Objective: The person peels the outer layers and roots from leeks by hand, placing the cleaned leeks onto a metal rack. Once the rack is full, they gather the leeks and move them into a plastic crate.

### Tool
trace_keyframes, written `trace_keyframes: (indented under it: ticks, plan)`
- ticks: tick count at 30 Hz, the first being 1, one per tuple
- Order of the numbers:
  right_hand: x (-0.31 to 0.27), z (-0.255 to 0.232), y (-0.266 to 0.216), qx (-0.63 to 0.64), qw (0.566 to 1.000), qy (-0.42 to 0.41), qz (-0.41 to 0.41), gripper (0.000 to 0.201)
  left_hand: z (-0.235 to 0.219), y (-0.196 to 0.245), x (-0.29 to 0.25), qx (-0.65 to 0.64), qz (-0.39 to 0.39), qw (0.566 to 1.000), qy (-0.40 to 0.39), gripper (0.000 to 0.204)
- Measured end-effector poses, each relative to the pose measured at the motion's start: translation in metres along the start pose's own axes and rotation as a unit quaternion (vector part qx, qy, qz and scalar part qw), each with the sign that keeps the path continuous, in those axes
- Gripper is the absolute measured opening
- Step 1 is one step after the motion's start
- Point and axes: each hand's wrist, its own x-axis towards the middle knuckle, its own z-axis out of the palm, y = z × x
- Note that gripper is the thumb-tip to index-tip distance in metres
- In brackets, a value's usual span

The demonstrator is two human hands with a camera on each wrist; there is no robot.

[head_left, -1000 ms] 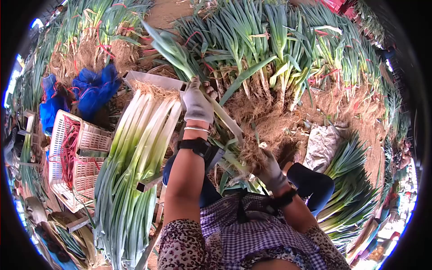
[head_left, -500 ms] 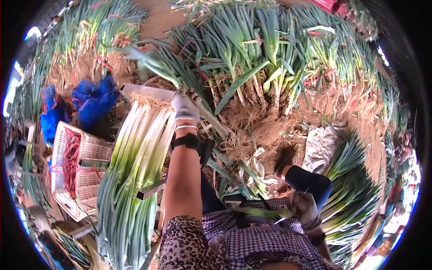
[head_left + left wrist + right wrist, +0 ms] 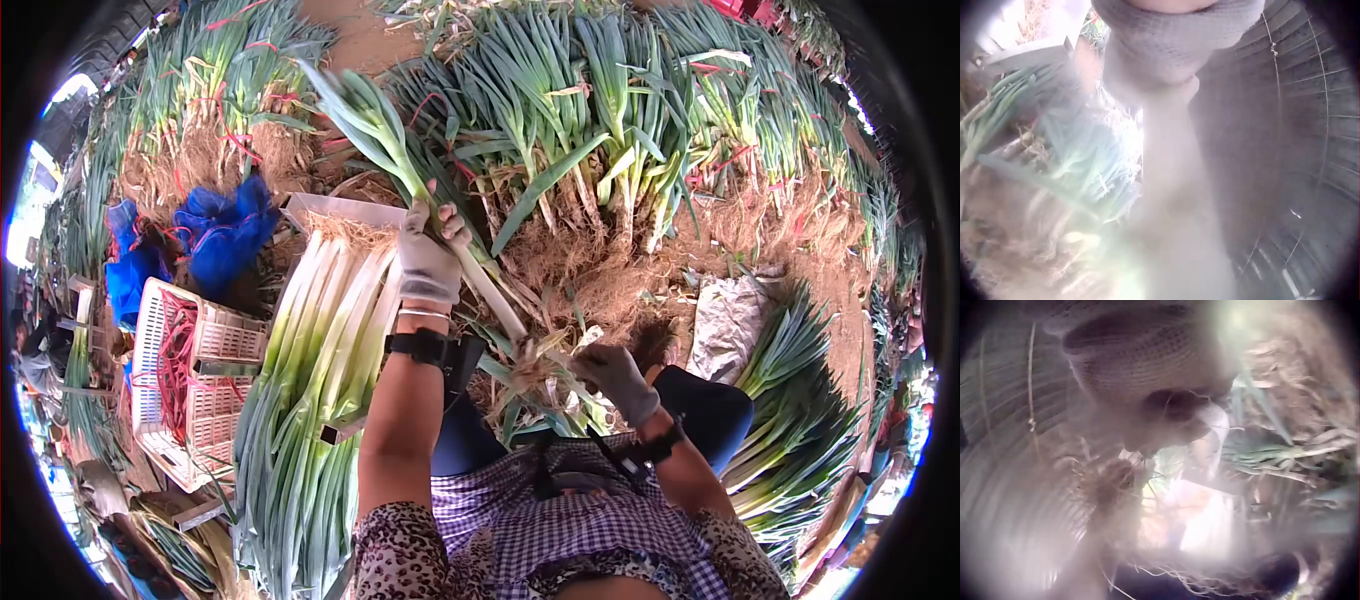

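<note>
Inside, red ties (image 3: 178,365), crate-held (image 3: 205,350).

Produce work area, leek sorting/bundling type; farm or market, can't tell which. Leeks (image 3: 545,90) upright in dense rows, roots (image 3: 580,265) still on, some bunches with red ties round them. Ground (image 3: 345,30) brown, looks like bare earth. Metal rack (image 3: 365,210) with leeks laid side by side, root ends together. White plastic crate (image 3: 148,400) holding loose red ties (image 3: 178,360); blue bags (image 3: 225,240) near it. Pale sack (image 3: 725,325) on ground. Bright light at edges, indoors or outdoors unclear.
</note>
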Motion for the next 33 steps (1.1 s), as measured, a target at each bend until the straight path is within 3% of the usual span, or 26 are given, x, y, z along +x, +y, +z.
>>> trace_keyframes:
  ticks: [3,4,5,7,10,13,14,17,18,20,21,22,25,27,28,31,33]
  plan:
    - [-0.023,0.001,-0.008,0.057,0.996,0.062,-0.014,0.024,0.006,-0.011,0.006,0.01,0.014,0.999,0.041,0.025]
    - [-0.026,0.001,-0.021,0.033,0.993,0.077,-0.089,0.028,0.009,-0.017,0.006,0.015,0.019,0.998,0.057,0.024]
    - [-0.019,0.005,-0.026,0.026,0.963,0.073,-0.259,0.028,0.012,-0.021,0.005,0.021,0.026,0.997,0.072,0.024]
    - [-0.023,0.012,-0.074,-0.173,0.954,0.117,-0.214,0.039,0.014,-0.028,0.006,0.048,0.052,0.992,0.108,0.018]
    - [-0.004,0.016,-0.092,-0.312,0.922,0.118,-0.197,0.046,0.022,-0.029,0.002,0.084,0.083,0.978,0.17,0.013]
    - [0.002,0.016,-0.111,-0.325,0.939,-0.019,-0.115,0.058,0.034,-0.032,-0.01,0.135,0.091,0.972,0.167,0.015]
    - [0.008,0.023,-0.108,-0.41,0.902,-0.008,-0.137,0.059,0.04,-0.033,-0.012,0.146,0.099,0.97,0.165,0.02]
    - [0.01,0.026,-0.102,-0.4,0.898,-0.024,-0.183,0.058,0.054,-0.034,-0.022,0.225,0.112,0.952,0.173,0.019]
    - [0.011,0.026,-0.102,-0.384,0.91,-0.034,-0.153,0.055,0.051,-0.035,-0.021,0.234,0.106,0.956,0.144,0.023]
    - [0.014,0.024,-0.104,-0.352,0.929,-0.052,-0.097,0.049,0.042,-0.037,-0.023,0.195,-0.025,0.974,0.111,0.026]
    - [0.017,0.021,-0.096,-0.301,0.943,-0.053,-0.131,0.048,0.037,-0.038,-0.024,0.174,-0.089,0.976,0.093,0.027]
    - [0.023,0.015,-0.078,-0.249,0.953,-0.055,-0.164,0.047,0.032,-0.043,-0.023,0.163,-0.085,0.979,0.088,0.029]
    - [0.019,0.008,-0.061,-0.214,0.946,0.065,-0.234,0.041,0.027,-0.05,-0.02,0.187,-0.065,0.975,0.1,0.029]
    - [-0.008,0.006,-0.088,-0.229,0.94,0.09,-0.235,0.041,0.025,-0.056,-0.019,0.202,-0.062,0.969,0.127,0.029]
    - [-0.015,0.012,-0.091,-0.292,0.907,0.117,-0.28,0.035,0.022,-0.06,-0.016,0.21,-0.068,0.966,0.131,0.029]
    - [-0.006,0.016,-0.087,-0.384,0.886,0.024,-0.259,0.036,0.031,-0.066,-0.021,0.222,-0.078,0.963,0.132,0.028]
    - [0.016,0.004,-0.094,-0.317,0.928,-0.001,-0.198,0.032,0.035,-0.065,-0.027,0.287,-0.088,0.947,0.117,0.026]
